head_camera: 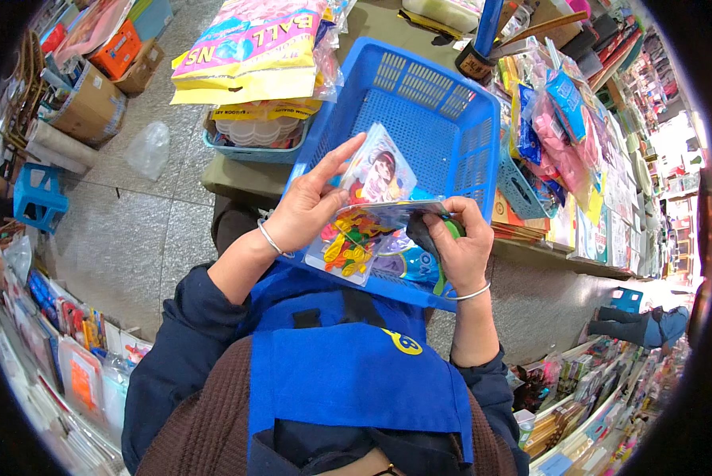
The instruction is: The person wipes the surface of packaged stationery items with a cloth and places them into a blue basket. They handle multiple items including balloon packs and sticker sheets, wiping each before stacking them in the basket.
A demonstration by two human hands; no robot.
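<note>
My left hand (308, 214) grips a small stack of printed picture cards (382, 169), its thumb on the near side. Below the stack, a clear packet of yellow, red and green balloons (350, 250) hangs over the basket's near end. My right hand (466, 241) pinches the right end of a card (397, 207) seen nearly edge-on. A black flat piece and a green piece (454, 227), perhaps balloons, show at its fingers. Beneath my hands is a blue plastic basket (475, 113) with perforated walls. A blue and purple packet (412, 262) lies at its near end.
Large balloon bags (254, 53) are piled on a teal basket (260, 152) at left. Another teal basket (522, 190) with packets stands at right, beside stacked printed goods (608, 196). A blue stool (39, 196) and cartons (88, 107) occupy the floor at left. A person (647, 327) is farther right.
</note>
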